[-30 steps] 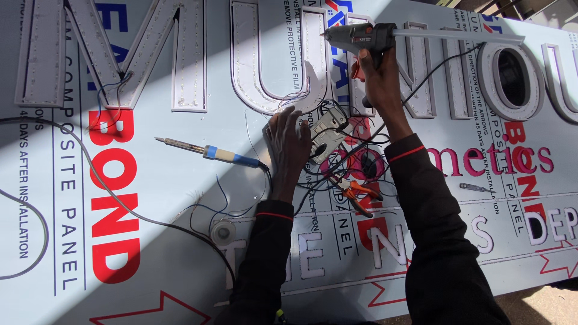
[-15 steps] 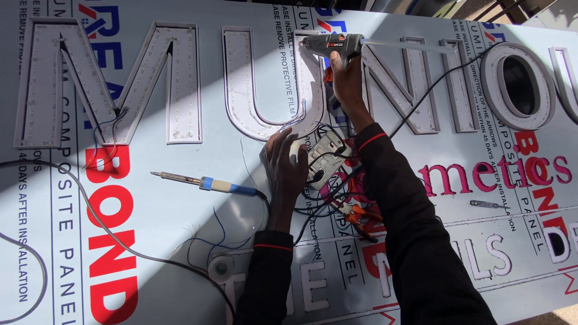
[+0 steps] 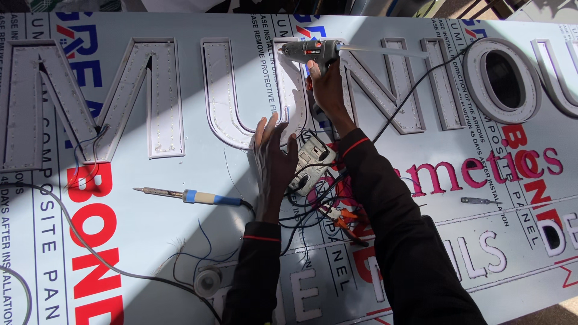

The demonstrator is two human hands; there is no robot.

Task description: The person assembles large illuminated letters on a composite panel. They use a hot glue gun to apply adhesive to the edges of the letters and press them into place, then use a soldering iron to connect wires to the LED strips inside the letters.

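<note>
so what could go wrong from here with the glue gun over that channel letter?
The right hand holds the glue gun over the U-shaped channel letter, while the left hand lies flat just below it: a drip may burn the fingers. Its cord runs into the tangle of wires and could snag. The soldering iron lies loose near the left sleeve.

light: harsh sun from upper right | shadows: dark diagonal bands on panel [image 3: 180,253] | focus: sharp, no blur
</note>
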